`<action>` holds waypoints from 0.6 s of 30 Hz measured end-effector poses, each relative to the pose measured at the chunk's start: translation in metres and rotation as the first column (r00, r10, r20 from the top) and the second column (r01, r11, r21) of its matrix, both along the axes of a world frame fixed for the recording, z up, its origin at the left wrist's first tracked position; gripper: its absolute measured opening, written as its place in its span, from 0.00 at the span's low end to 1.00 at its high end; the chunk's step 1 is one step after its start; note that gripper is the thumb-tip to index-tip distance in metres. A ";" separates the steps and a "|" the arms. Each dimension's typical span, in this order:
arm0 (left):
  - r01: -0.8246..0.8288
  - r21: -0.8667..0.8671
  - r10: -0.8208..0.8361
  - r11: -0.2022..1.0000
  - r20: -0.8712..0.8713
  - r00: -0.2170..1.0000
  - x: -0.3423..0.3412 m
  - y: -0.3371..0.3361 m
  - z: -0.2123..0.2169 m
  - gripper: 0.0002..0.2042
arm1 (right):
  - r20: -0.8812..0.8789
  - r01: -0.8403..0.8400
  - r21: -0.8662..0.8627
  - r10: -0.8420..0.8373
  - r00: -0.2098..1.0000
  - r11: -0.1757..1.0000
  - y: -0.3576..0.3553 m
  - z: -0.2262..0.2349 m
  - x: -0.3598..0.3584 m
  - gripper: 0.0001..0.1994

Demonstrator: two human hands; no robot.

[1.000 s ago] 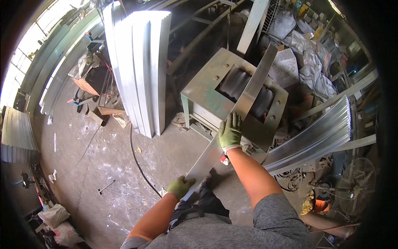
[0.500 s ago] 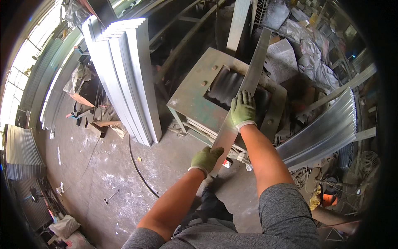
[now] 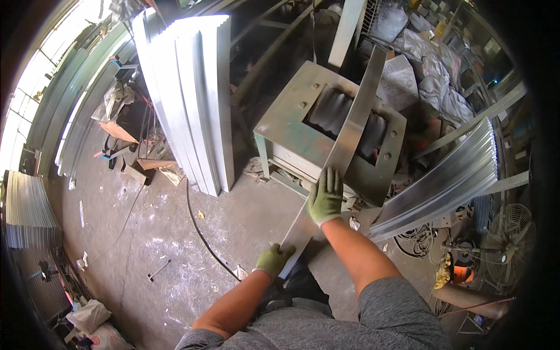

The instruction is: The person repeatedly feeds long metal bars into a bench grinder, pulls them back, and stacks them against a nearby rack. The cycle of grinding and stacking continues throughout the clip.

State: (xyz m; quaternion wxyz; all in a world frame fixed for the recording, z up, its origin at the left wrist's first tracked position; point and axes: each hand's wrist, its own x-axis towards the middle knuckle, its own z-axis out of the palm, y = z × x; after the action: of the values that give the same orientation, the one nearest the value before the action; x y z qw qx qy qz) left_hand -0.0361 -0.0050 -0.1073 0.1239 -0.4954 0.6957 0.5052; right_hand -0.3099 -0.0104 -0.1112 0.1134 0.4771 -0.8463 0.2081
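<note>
A long, flat metal strip point(image 3: 350, 137) slants from near my body up across a grey-green box-shaped machine point(image 3: 286, 114). My left hand point(image 3: 274, 260), in a green work glove, is closed round the strip's near end, with the thumb toward the top face. Farther up, my right hand point(image 3: 326, 198), gloved alike, lies flat on the strip with its fingers stretched along it, just short of the machine's front edge. Dark ridged rollers point(image 3: 331, 111) show in the machine's top opening, partly covered by the strip. What lies under both palms is hidden.
A tall stack of bright metal profiles point(image 3: 198, 105) stands left of the machine. More ridged metal sheets point(image 3: 449, 181) lean at the right, near a fan point(image 3: 508, 239). A black cable point(image 3: 201, 233) crosses the floor. Crumpled white sacks point(image 3: 434, 76) lie at the back right.
The strip has slid back toward me, with both hands coming nearer my body. My right hand is now in front of the machine rather than over it. The view has shifted slightly.
</note>
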 end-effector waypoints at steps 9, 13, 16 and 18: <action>-0.045 0.086 0.038 0.995 0.083 0.996 0.178 0.062 -0.040 0.33 | 0.105 -0.031 0.120 0.018 0.994 0.992 0.078 -0.039 0.182 0.36; -0.073 0.151 0.061 0.986 0.080 0.995 0.224 0.075 -0.043 0.34 | 0.128 -0.084 0.131 0.067 0.990 0.988 0.098 -0.038 0.228 0.38; -0.058 0.130 0.046 0.990 0.088 0.995 0.201 0.065 -0.039 0.35 | 0.175 -0.097 0.163 0.068 0.982 0.982 0.087 -0.035 0.202 0.38; -0.032 0.074 0.024 0.997 0.101 0.995 0.155 0.047 -0.038 0.37 | 0.160 -0.108 0.105 0.091 0.983 0.989 0.068 -0.031 0.152 0.38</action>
State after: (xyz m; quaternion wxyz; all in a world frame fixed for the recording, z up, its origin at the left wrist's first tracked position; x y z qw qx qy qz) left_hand 0.1194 0.0422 -0.1453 0.1702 -0.5246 0.6621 0.5074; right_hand -0.1576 0.0577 -0.1425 0.0094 0.5068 -0.8381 0.2016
